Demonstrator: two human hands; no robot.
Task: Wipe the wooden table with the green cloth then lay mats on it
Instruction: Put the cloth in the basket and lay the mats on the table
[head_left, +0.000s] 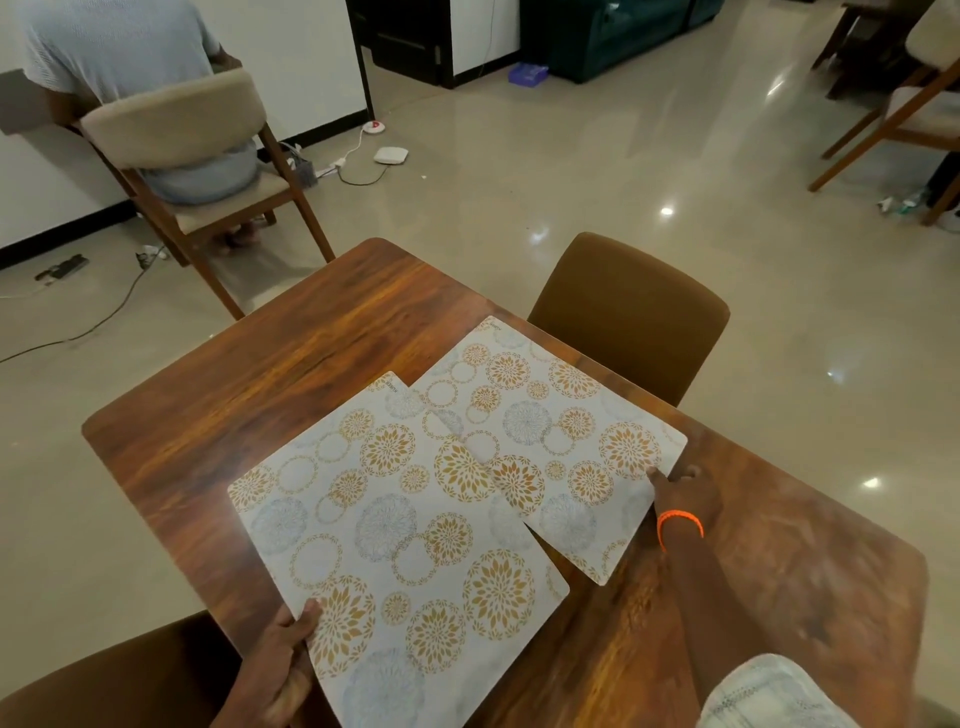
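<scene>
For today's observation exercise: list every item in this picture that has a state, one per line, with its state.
Near mat: held at its near edge, overlapping the far mat.
Far mat: flat on the table, partly covered.
Wooden table: bare apart from the mats.
Left hand: gripping the near mat.
Right hand: fingertips on the far mat's edge.
Brown chair: pushed up to the table.

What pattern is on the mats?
White mats with gold and pale blue-grey floral circles and rings, seen clearly in the head view.

Left hand (283, 660) gripping with thumb on top, right hand (685, 491) fingers pressed down
</scene>
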